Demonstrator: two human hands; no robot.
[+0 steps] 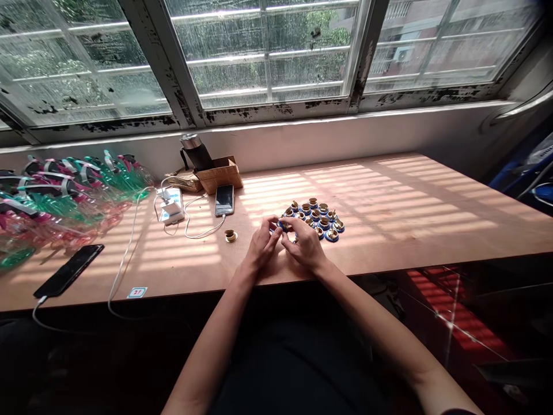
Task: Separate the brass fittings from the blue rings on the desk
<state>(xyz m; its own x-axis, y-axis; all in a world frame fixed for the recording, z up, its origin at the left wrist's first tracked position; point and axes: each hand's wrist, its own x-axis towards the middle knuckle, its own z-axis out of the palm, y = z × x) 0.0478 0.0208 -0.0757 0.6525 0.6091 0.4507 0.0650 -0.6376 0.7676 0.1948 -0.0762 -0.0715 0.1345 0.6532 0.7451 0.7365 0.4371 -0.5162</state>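
Note:
My left hand [263,245] and my right hand [305,243] meet over the wooden table [389,213], fingers pinched together on a small blue-and-brass part [281,225] held between them. Just beyond my right hand lies a cluster of several blue rings with brass caps [317,218]. A single brass cap [230,235] rests on the table to the left of my left hand.
A phone [224,199] lies plugged into a white charger block [171,208] with cables. A second dark phone [69,269] sits near the front left edge. A cardboard box [220,173], a metal flask [195,151] and a heap of green and pink plastic pieces [56,196] stand at the back left.

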